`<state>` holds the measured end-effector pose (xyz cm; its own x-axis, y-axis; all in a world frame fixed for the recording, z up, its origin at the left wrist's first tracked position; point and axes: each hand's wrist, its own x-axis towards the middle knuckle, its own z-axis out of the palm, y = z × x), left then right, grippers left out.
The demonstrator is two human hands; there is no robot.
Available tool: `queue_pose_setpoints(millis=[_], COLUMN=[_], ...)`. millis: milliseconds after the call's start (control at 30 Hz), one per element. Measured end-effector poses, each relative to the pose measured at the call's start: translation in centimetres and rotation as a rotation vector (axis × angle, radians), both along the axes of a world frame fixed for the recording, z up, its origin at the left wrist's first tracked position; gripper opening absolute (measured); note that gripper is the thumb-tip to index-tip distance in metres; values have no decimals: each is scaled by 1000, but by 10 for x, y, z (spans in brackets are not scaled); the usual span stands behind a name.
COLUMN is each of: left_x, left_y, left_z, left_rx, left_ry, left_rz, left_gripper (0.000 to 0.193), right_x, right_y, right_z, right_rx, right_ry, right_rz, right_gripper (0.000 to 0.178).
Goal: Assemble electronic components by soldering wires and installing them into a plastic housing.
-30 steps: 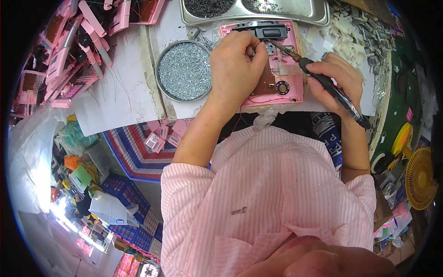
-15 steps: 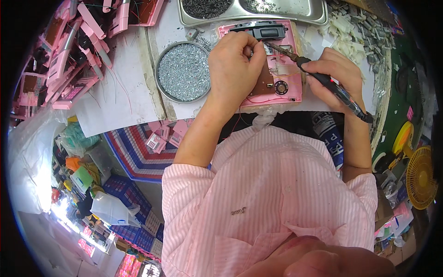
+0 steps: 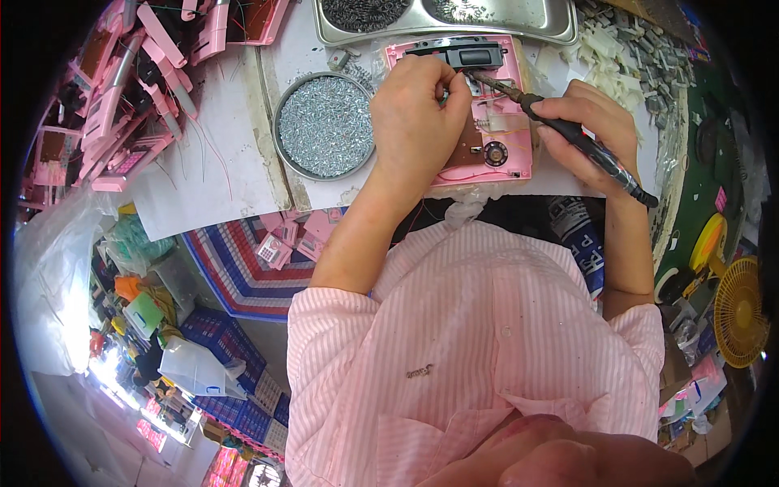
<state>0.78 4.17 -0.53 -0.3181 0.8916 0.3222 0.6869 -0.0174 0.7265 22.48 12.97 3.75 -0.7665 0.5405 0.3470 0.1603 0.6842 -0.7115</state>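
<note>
A pink plastic casing [image 3: 513, 169] lies at the table's near edge, with a brown board [image 3: 464, 154], thin wires and a small round speaker [image 3: 495, 153] inside it. Across its far end runs a black part [image 3: 475, 56]. My right hand [image 3: 591, 134] grips the black handle of a soldering iron [image 3: 568, 134], whose metal tip points left into the casing. Over the casing's left side, my left hand [image 3: 418, 109] is closed in a pinch close to that tip. What its fingers hold is hidden.
Left of my left hand stands a round tin [image 3: 323, 126] of small silvery metal pieces. A steel tray [image 3: 446, 31] with dark and silvery small parts lies at the back. Pink casings [image 3: 122, 105] pile up at the left; white and grey parts [image 3: 608, 57] lie at the far right.
The soldering iron's tip has shifted slightly left, and its rear end has tilted a little outward. My left hand has moved slightly right, still pinched.
</note>
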Motion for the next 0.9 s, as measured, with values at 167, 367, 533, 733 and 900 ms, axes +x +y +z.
queue_pose_setpoints(millis=[167, 367, 533, 733, 900], left_x=[1, 2, 4, 5, 4], left_y=[0, -1, 0, 0, -4], left_z=[1, 2, 1, 2, 8], left_rx=[-6, -15, -2, 0, 26], left_ry=[-6, 13, 3, -3, 34], left_rz=[12, 19, 36, 43, 61], left_gripper=[11, 11, 11, 11, 10], right_x=[7, 32, 50, 57, 62], right_y=[-3, -12, -24, -24, -23], right_z=[2, 1, -7, -10, -9], right_rx=[0, -139, -206, -266, -278], right_ry=[-1, 107, 220, 260, 249], right_rz=[-1, -90, -218, -252, -277], right_gripper=[29, 33, 37, 38, 37])
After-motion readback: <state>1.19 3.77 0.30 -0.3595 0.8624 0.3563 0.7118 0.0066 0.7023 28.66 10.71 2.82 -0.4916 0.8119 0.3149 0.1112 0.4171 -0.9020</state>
